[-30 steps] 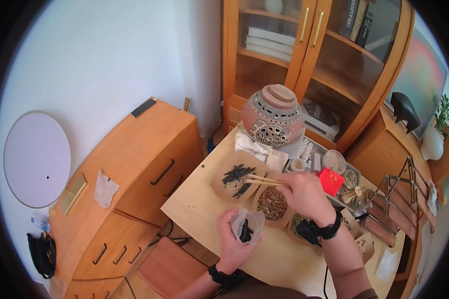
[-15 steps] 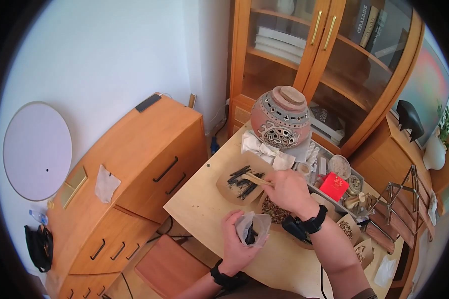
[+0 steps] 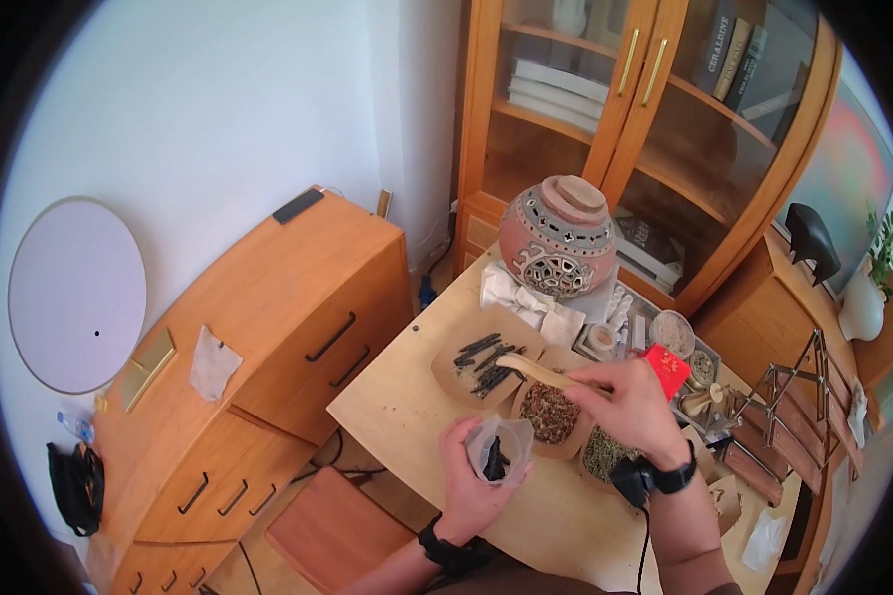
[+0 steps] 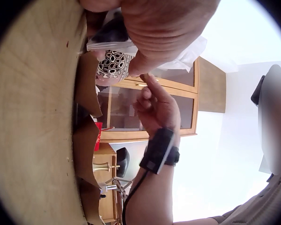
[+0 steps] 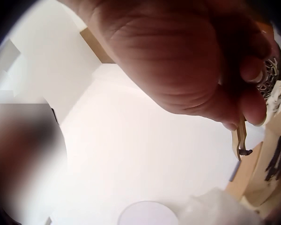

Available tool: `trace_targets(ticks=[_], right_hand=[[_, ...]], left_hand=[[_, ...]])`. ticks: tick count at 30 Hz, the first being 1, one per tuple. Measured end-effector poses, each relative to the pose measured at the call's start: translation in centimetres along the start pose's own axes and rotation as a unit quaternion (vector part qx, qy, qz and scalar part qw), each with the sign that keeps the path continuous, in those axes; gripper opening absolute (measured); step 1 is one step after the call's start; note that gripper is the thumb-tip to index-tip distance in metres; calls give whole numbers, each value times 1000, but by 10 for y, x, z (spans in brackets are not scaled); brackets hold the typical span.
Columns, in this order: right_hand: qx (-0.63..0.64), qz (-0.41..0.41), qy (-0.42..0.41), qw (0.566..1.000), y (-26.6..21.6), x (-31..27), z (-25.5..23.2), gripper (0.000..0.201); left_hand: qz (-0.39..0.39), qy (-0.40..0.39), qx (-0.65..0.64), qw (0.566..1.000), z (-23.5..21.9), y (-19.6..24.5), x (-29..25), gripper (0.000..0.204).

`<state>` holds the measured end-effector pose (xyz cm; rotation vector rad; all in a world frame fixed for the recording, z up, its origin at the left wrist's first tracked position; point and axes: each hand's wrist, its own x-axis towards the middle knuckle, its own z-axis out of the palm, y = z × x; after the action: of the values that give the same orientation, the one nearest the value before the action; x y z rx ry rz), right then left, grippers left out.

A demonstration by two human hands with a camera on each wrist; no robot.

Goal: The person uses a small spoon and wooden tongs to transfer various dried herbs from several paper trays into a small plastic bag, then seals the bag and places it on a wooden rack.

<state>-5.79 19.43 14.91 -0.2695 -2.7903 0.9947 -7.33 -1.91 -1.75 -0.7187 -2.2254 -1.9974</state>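
My left hand (image 3: 469, 501) grips a clear plastic bag (image 3: 518, 464) by its side, mouth facing up. Dark stick-like pieces (image 3: 495, 459) lie inside it. My right hand (image 3: 633, 405) pinches wooden tweezers (image 3: 544, 374), whose tips overlap the right side of a brown paper tray (image 3: 448, 369) in the head view. Black sticks (image 3: 486, 359) lie in that tray. Up close in the right wrist view, a small dark piece (image 5: 246, 152) sits between the tweezer tips. Below the tweezers is a tray of reddish-brown dried bits (image 3: 549, 413).
A tray of green dried herb (image 3: 602, 456) stands under my right wrist. Behind are a carved clay pot (image 3: 561, 238), white cloths (image 3: 516, 296), a red packet (image 3: 667, 369) and a grey box of small containers. A folding wooden rack (image 3: 794, 421) is at the right.
The right hand and tweezers dipped among the black sticks, then drew back rightward and toward me. The left hand with the bag stays nearly in place; the head view has shifted slightly.
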Motion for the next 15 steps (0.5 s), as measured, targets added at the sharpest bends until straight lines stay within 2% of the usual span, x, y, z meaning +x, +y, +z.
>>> trace_targets(ticks=[2,7,9,10,11,13,15], right_hand=[[113,61,-39,991,-18,-25,-20,21],[136,79,-64,986,-27,-78,-38,21],[77,-25,-52,995,-20,-90,-34,22],[56,-48,-45,996,-19,-91,-30,22],[57,-45,-42,996,-20,-90,-25,22],[-35,-88,-8,995,-26,-86,-18,20],[-54,-82,0,995,-36,-83,-16,20]], left_hand=[[-4,-3,5,1000,1,-2,-1,92],[1,-9,-25,1000,2,-4,0,91],[-4,-11,-15,1000,0,-3,0,91],[-9,-13,-6,1000,0,-2,0,91],[-9,-17,-6,1000,0,-2,-1,91],[-5,-11,-11,1000,1,0,0,93],[0,-10,-10,1000,1,1,2,93]])
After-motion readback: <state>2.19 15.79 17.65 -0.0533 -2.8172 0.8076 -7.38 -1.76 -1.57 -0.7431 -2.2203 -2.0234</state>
